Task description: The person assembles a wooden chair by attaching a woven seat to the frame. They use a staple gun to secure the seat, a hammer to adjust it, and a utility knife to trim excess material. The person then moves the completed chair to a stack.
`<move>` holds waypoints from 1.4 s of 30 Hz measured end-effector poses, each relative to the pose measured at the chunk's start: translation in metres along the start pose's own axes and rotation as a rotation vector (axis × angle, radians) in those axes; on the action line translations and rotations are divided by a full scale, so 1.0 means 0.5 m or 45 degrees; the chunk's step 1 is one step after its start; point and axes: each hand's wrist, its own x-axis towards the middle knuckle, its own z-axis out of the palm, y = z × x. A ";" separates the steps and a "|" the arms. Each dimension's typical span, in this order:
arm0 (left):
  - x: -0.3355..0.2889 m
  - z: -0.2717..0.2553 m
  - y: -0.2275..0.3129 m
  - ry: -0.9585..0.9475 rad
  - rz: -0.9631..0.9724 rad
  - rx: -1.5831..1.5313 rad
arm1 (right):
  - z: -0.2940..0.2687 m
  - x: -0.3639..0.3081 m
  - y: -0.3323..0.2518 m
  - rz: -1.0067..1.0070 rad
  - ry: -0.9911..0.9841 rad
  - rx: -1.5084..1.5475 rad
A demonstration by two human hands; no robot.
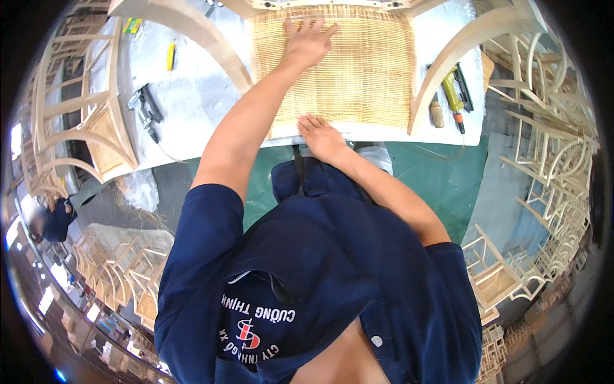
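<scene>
A woven cane panel (364, 70) lies on the white-covered table, between the curved legs of a pale wooden chair frame (192, 32). My left hand (308, 43) rests on the far left part of the weave, fingers spread and holding nothing. Close to the panel's near edge, my right hand (322, 137) lies with its fingers stretched out together on the weave. A wooden rail with several dark fittings runs along the panel's far edge.
An air nail gun (147, 105) lies on the table's left. To the right are a yellow-green power tool (453, 93) and a wooden-handled tool (437, 115). A yellow cutter-like object (170, 56) sits farther left. Wooden chair frames (543, 128) crowd both sides; a person (54, 219) is far left.
</scene>
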 end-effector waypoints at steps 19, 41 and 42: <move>-0.002 0.018 -0.004 0.065 0.036 0.045 | -0.057 -0.202 0.115 0.852 -0.023 -0.191; -0.009 0.015 0.008 0.070 -0.028 0.097 | -0.054 -0.191 0.111 0.920 -0.118 -0.227; -0.010 0.014 0.008 0.071 -0.026 0.093 | -0.055 -0.189 0.110 0.922 -0.132 -0.215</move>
